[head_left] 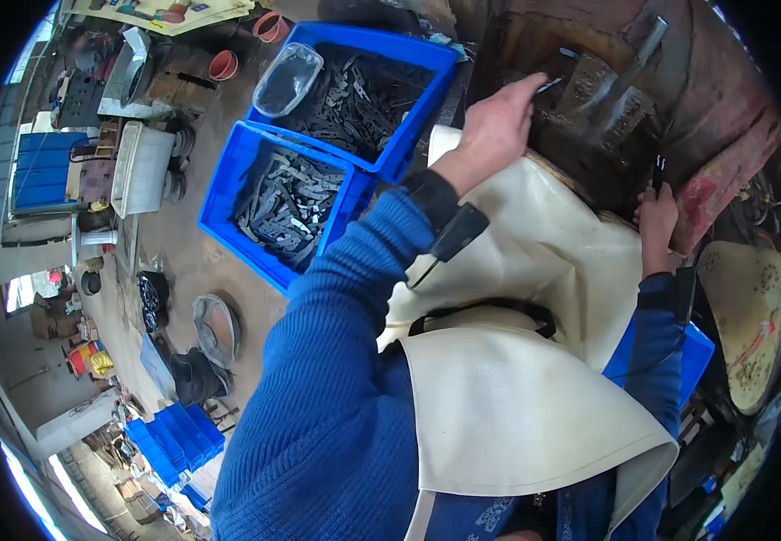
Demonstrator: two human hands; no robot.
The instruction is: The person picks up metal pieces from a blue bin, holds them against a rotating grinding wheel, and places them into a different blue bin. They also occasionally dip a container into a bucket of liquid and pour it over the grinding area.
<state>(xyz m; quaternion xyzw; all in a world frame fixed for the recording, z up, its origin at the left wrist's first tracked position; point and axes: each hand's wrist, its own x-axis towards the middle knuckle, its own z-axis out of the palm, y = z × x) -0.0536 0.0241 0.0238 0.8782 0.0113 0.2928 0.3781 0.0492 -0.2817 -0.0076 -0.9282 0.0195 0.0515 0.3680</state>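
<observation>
My left hand (pixel 497 122) reaches over the near edge of a worn brown work recess (pixel 543 126), closed with its fingertips on a small shiny metal piece (pixel 550 85). Farther right, my right hand (pixel 657 221) is closed around a dark narrow piece (pixel 658 173) with bright spots near its upper end; its exact kind is unclear. Between the hands stands a metal block (pixel 593 86) strewn with shavings, with a metal rod (pixel 647 50) rising at a slant beside it. A cream apron (pixel 534 397) covers my front and lap.
Two blue bins (pixel 213 203) on my left hold many dark, flat metal parts. A clear plastic tub (pixel 287 79) rests in the farther one. At right are a stained, padded seat-like piece (pixel 744 325) and another blue container (pixel 697 361). Stacked blue crates (pixel 174 442) stand lower left.
</observation>
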